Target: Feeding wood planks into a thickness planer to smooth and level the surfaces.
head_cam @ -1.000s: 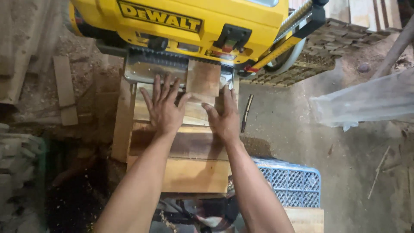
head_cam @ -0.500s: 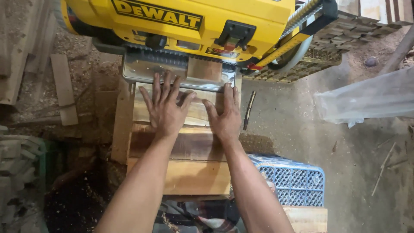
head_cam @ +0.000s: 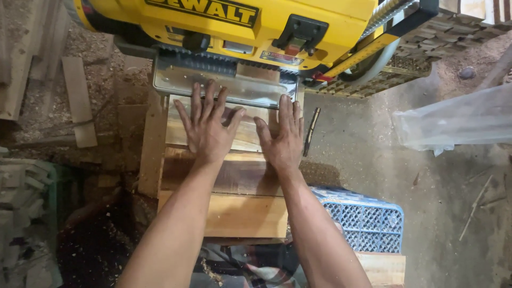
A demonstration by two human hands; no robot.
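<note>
We see both hands laid flat, fingers spread, on a pale wooden board that lies on the bench in front of a yellow planer. The left hand rests on the board's left half, its fingertips reaching onto the planer's metal plate; the right hand presses the right half, its fingertips at the plate's near edge. Neither hand grips anything: the palms simply bear down on the top face. The board lies directly beneath the palms, and its far end runs ahead of the fingers into the planer's mouth, where a bit of wood shows. We cannot tell its long axis for sure, as the hands cover much of it. The left hand is slightly nearer the machine. A blue plastic crate sits low to the right, and sawdust covers the floor on the left.
</note>
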